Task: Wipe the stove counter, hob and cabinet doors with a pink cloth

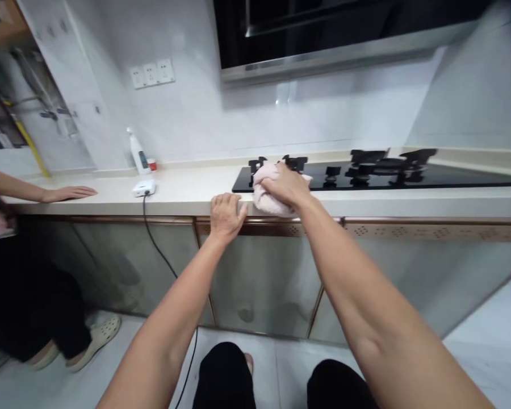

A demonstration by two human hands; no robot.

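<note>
My right hand (pixel 287 184) grips a bunched pale pink cloth (pixel 266 196) at the front left part of the black gas stove (pixel 315 180). Part of the cloth hangs over the counter's front edge. To its left, my left hand (pixel 226 215) rests on the edge of the white countertop (pixel 191 184), fingers laid over the top and thumb apart. It holds nothing. Black pot supports (pixel 368 162) stand on the stove behind and to the right of the cloth.
A white spray bottle (pixel 138 152) and a small red-and-white container (pixel 152 165) stand near the wall. A white device (pixel 144 188) trails a black cable (pixel 159 250) to the floor. At left, another person's hand (pixel 70 193) lies on the counter. A range hood (pixel 344 34) overhangs the stove.
</note>
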